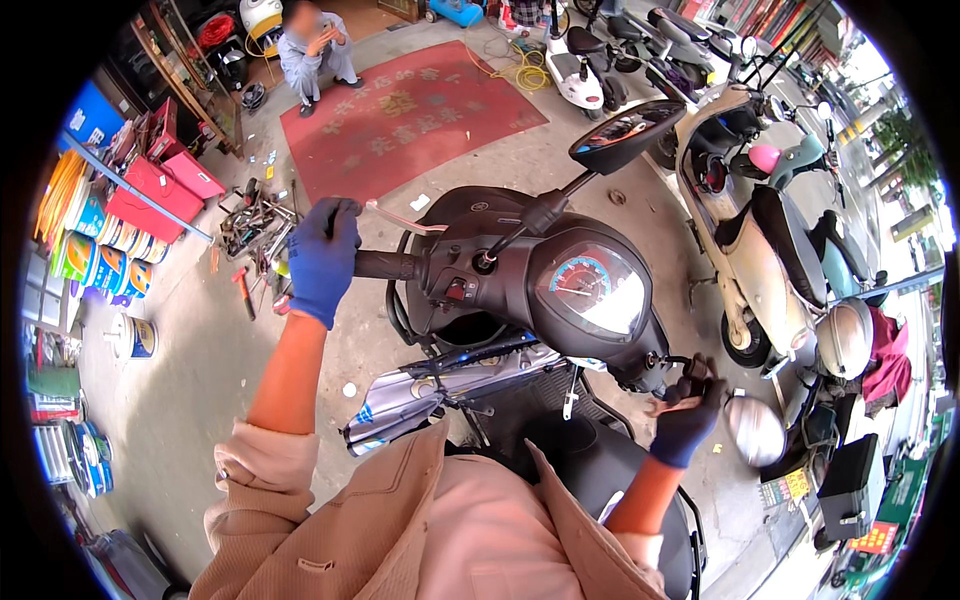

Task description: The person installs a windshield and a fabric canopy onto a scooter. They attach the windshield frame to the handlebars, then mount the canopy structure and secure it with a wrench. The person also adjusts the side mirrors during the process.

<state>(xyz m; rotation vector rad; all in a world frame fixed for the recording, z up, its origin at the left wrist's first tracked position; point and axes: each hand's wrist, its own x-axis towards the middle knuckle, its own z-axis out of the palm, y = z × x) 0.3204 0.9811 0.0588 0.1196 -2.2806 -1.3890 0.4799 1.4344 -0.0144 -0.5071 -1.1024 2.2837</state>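
I stand over a black scooter with a round speedometer [590, 285] in its dash. My left hand [322, 258], in a blue glove, is closed around the left handlebar grip [385, 265], beside the silver brake lever [405, 218]. My right hand [690, 410], also blue-gloved, is wrapped around the right handlebar grip, which is mostly hidden by the fingers. A black mirror [625, 135] rises on a stalk above the dash. The black seat [590, 470] lies below me.
A pile of hand tools [255, 225] and a hammer [243, 290] lie on the concrete at left, near red toolboxes [160, 190] and stacked paint cans [105, 250]. A person [315, 50] crouches by a red mat [410, 115]. Parked scooters [770, 260] crowd the right side.
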